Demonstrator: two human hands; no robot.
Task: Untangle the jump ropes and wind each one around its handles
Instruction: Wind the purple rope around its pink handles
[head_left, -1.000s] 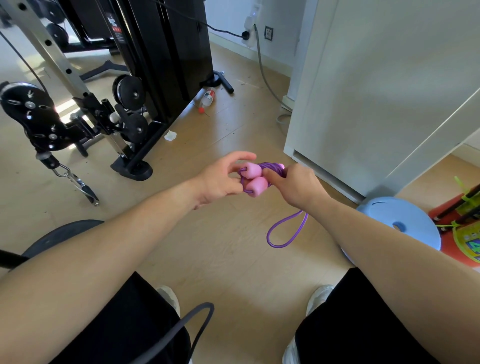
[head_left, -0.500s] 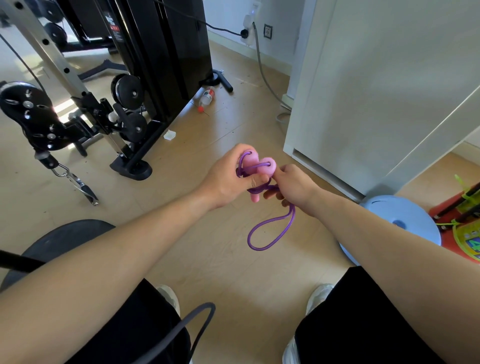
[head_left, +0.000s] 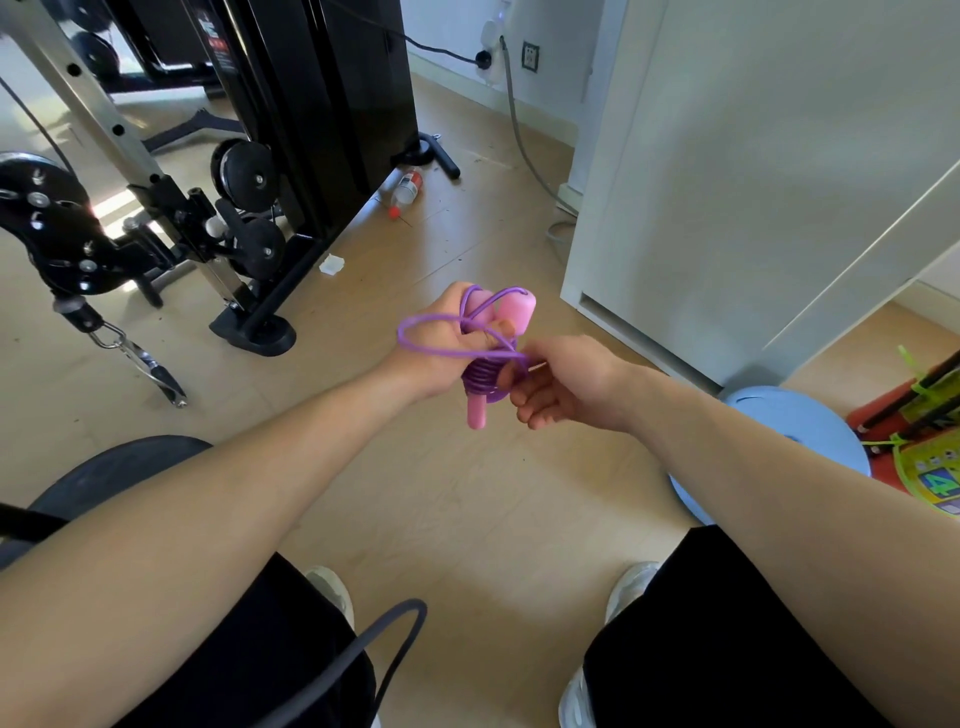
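Open floor lies under the hands, edged by the black machine base on the left and the white cabinet corner on the right. The left hand has its grip wrapped round the upright pink handles in mid-air. The purple rope is coiled round them, with one loop loose. Just beside, the right hand seems to pinch a strand in a narrow grip.

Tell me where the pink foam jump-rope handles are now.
Head view, centre: the left hand grips the pink foam handles, purple rope coiled round them; the right hand pinches the rope just to their right.
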